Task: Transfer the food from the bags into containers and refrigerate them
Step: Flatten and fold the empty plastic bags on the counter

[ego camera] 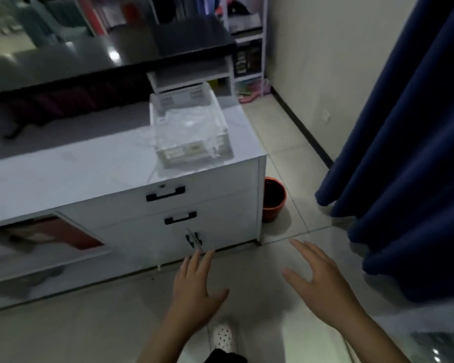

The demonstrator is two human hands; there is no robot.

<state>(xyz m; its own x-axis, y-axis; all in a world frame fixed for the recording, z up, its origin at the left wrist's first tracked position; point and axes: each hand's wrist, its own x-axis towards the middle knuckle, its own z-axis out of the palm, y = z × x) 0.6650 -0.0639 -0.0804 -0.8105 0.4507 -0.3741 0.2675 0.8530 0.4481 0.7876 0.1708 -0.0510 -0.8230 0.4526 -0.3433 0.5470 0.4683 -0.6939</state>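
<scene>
Both hands, the left hand (194, 286) and right hand (317, 276), spread flat and empty at lower centre of frame, while a clear plastic bag (186, 124) lies in a white crate (192, 150) on the worktop (63, 174) at centre; reaching squarely over the crate rim should lift the bag cleanly.

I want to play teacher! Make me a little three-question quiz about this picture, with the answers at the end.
1. True or false: the left hand and the right hand are both holding food bags.
2. What stands on the white cabinet's grey top? A) a white slotted plastic basket lined with clear plastic B) a kettle C) a plate
3. Fill in: the small round orange-red bucket stands on the floor beside the cabinet's ____ end.

Key: 1 false, both hands are open and hold nothing; 2 A, the basket; 3 right.
</scene>
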